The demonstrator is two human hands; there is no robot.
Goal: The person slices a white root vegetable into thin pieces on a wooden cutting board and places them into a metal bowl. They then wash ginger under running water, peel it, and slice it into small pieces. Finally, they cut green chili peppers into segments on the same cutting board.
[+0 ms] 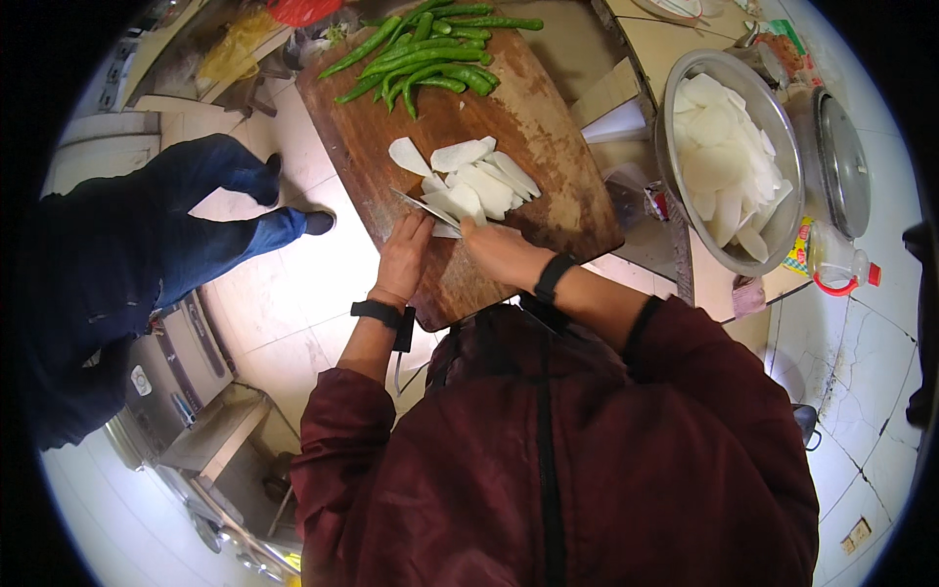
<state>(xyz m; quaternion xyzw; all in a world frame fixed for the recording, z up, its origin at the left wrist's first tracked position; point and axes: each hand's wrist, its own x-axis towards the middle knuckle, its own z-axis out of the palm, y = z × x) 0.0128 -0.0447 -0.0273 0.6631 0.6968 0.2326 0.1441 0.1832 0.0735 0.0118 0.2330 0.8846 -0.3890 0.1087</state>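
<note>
My right hand (499,249) is closed on a kitchen knife (433,210), its thin blade pointing up and left across the near part of a wooden cutting board (557,147). My left hand (405,253) lies at the board's left edge, fingertips beside the blade; a pale piece (446,230) shows between the hands, and whether the left fingers grip it is hidden. Just beyond the knife lies a loose pile of white vegetable slices (484,183). Long green peppers (433,59) are heaped at the board's far end.
On the tiled counter at right, a metal basin (791,213) holds many white slices. Beside it stand a lidded pot (847,169) and a plastic bottle with a red cap (836,257). Another person (169,213) in dark clothes stands at left. A red plastic bag (304,10) is at the top.
</note>
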